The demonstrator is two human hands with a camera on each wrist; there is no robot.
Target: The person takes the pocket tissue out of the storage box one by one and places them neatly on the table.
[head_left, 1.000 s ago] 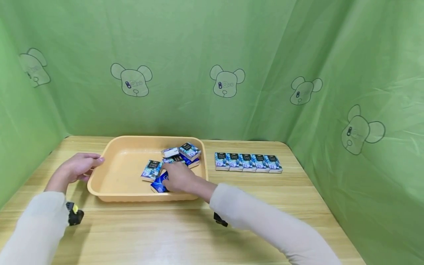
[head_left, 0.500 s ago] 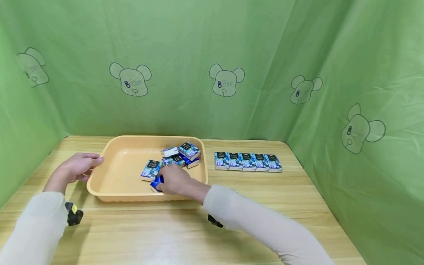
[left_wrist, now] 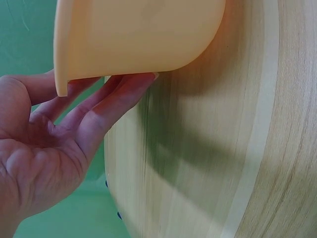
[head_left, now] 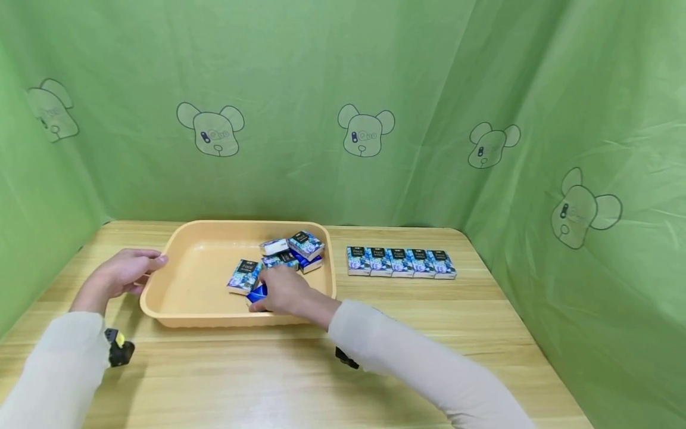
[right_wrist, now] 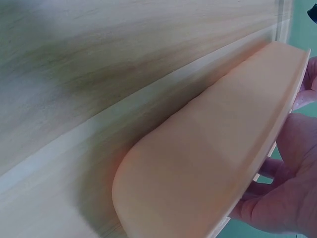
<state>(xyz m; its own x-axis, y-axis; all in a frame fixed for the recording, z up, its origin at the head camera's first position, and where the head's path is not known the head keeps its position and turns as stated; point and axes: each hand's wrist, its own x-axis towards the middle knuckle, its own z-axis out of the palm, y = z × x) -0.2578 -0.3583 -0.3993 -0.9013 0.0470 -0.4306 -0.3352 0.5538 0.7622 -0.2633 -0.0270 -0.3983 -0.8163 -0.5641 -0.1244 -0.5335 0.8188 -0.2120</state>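
My left hand (head_left: 128, 271) holds the left rim of a shallow peach plastic tray (head_left: 198, 274). In the left wrist view, that hand's (left_wrist: 59, 134) thumb lies behind the rim and its fingers touch the tray's outer wall (left_wrist: 143, 39). Reaching inside over the front wall, my right hand (head_left: 286, 292) pinches a dark blue tissue pack (head_left: 256, 294), partly hidden under the fingers. Beside it lies a flowered tissue pack (head_left: 245, 276). The right wrist view shows my right hand (right_wrist: 282, 198) beyond the tray's wall (right_wrist: 188, 163), which hides the pack.
Several more tissue packs (head_left: 306, 244) are heaped in the tray's back right corner. Right of the tray, a neat side-by-side row of flowered tissue packs (head_left: 400, 263) lies on the wooden table (head_left: 429, 322). A green curtain (head_left: 289, 179) encloses the back and sides.
My right hand has shifted slightly left and down onto the blue tissue pack, and its thumb has closed in; the pack has turned a little. The left hand and tray stay put.
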